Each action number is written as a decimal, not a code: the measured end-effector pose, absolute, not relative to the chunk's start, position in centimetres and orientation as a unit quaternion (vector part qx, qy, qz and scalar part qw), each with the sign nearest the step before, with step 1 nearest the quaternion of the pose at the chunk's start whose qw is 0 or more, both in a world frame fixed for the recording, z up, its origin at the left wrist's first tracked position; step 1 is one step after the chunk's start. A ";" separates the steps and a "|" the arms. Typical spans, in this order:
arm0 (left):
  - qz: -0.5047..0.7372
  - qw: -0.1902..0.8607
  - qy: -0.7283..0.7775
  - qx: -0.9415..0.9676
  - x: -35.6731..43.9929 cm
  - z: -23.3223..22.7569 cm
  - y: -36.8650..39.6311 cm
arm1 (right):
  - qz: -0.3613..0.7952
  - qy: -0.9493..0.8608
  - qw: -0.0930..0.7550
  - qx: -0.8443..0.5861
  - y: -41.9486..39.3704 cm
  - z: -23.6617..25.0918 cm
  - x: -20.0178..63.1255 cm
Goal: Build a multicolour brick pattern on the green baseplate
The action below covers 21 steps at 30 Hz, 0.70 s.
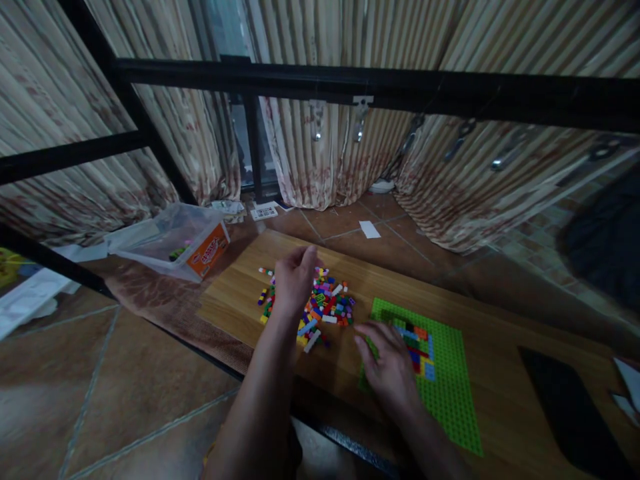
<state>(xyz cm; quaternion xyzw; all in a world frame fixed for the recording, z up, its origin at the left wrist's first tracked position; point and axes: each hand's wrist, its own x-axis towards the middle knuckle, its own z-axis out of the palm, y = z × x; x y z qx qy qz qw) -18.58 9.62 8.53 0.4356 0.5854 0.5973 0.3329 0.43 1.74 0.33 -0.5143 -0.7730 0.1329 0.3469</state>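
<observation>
Hands first: the left hand (295, 280) hangs over the pile of small bricks (320, 308), fingers curled loosely and pointing down into it. Can't tell if it's actually got a brick pinched, since the back of the hand hides the fingertips. The right hand (393, 367) lies flat with fingers spread on the near left part of the green baseplate (450, 393), palm down, nothing visibly held.

The bricks are a mixed heap (red, blue, yellow, pink, white, green, the usual) spread on the wooden tabletop (500, 320) just left of the baseplate, with a few strays off to the pile's left edge. On the baseplate there's a small patch of bricks already stuck on (421, 350), red, blue, yellow and orange, right beside the right hand's fingers and partly covered by them.

Further out: a clear plastic box (173, 243) with an orange label sits on the floor beyond the table's left corner, tilted a bit, with a few bits inside. A dark flat thing (570, 407) lies on the table well to the right of the baseplate, too dim to say what it is. Striped curtains (325, 153) hang behind, and a black metal frame (350, 83) crosses the top of the view.
</observation>
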 end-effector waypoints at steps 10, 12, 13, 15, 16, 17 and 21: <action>0.628 0.384 0.545 0.400 -18.8 8.8 9.3 | 0.075 -0.804 0.254 -0.532 4.3 -0.6 -4.4; 0.635 0.384 0.542 0.395 -18.8 8.8 9.3 | 0.067 -0.803 0.246 -0.538 4.2 -0.6 -4.5; 0.636 0.384 0.540 0.394 -18.8 8.8 9.4 | 0.067 -0.802 0.245 -0.541 4.1 -0.5 -4.5; 0.637 0.388 0.538 0.393 -18.7 8.8 9.3 | 0.075 -0.800 0.247 -0.542 3.7 0.1 -4.2; 0.635 0.392 0.537 0.393 -18.6 8.8 9.3 | 0.083 -0.800 0.250 -0.540 3.4 0.5 -3.9; 0.632 0.396 0.537 0.394 -18.4 8.7 9.3 | 0.096 -0.797 0.257 -0.538 3.0 1.0 -3.4; 0.593 0.394 0.550 0.437 -17.2 8.3 9.3 | 0.174 -0.734 0.312 -0.577 1.0 2.7 0.3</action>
